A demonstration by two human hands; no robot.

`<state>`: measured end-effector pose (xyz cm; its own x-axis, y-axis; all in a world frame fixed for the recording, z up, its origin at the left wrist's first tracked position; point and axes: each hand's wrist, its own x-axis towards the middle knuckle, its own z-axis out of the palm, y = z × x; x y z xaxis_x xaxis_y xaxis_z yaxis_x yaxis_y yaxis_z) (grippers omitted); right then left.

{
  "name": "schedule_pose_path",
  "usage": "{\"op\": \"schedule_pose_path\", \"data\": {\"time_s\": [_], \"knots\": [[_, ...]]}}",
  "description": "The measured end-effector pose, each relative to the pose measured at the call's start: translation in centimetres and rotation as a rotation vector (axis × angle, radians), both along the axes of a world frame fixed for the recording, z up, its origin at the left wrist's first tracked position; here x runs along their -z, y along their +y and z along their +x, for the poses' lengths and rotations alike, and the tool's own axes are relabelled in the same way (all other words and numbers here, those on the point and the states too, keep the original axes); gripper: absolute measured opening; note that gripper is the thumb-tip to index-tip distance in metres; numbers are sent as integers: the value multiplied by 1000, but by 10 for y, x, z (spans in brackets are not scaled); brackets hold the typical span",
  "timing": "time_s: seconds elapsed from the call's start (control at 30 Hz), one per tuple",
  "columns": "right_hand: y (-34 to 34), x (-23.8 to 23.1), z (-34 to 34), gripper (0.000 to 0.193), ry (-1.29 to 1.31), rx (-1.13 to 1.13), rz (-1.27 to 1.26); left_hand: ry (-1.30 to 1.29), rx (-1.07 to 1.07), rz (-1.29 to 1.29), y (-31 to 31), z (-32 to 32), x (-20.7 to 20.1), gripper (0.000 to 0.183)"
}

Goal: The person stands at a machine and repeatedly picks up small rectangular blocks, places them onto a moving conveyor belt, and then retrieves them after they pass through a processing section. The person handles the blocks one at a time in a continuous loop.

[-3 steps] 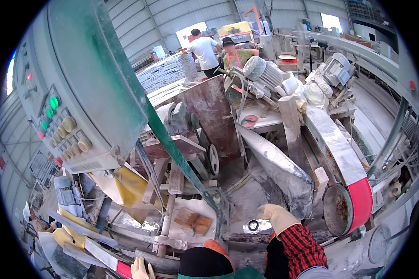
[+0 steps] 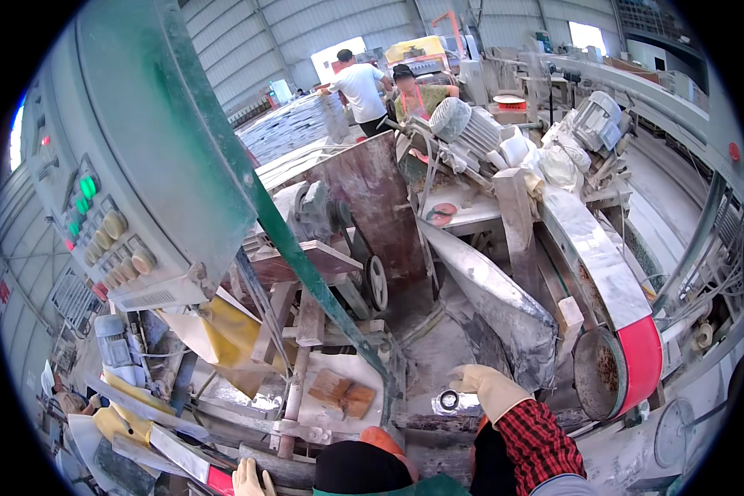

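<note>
My left hand [image 2: 251, 479], in a cream glove, rests at the bottom beside a red-ended belt strip [image 2: 220, 479] and a grey, dusty roller [image 2: 283, 470]. Its fingers are spread, and it holds nothing that I can see. My right hand [image 2: 488, 390], gloved the same way below a red-and-black checked sleeve, reaches left over the grey, dusty floor of the machine area. By its fingertips lies a small black ring [image 2: 449, 402] on a bright, shiny patch. The curl of the right fingers is unclear.
A grey control cabinet [image 2: 153, 157] with lit green buttons hangs at left on a green post [image 2: 306, 281]. A wide belt with a red section [image 2: 639, 364] runs round a drum [image 2: 597, 374] at right. Motors [image 2: 463, 122] and two people [image 2: 360, 91] are farther back.
My right hand has shifted slightly left, closer to the black ring. My left hand has hardly moved.
</note>
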<state>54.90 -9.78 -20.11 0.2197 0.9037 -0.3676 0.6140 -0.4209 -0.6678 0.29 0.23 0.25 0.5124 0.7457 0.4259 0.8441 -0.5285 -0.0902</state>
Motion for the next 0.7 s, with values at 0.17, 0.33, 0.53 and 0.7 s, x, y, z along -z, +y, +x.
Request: {"op": "schedule_pose_path", "data": {"time_s": [0.17, 0.33, 0.53, 0.7], "knots": [[3, -38, -3, 50, -104, 35, -107, 3, -8, 22, -8, 12, -5, 38], [2, -25, 6, 51, -125, 45, -108, 51, -73, -21, -11, 26, -4, 39], [11, -65, -7, 53, -91, 35, -104, 44, -53, -29, -13, 27, 2, 42], [20, -53, -5, 54, -104, 39, -40, 69, -52, -19, -15, 32, 6, 43]]}}
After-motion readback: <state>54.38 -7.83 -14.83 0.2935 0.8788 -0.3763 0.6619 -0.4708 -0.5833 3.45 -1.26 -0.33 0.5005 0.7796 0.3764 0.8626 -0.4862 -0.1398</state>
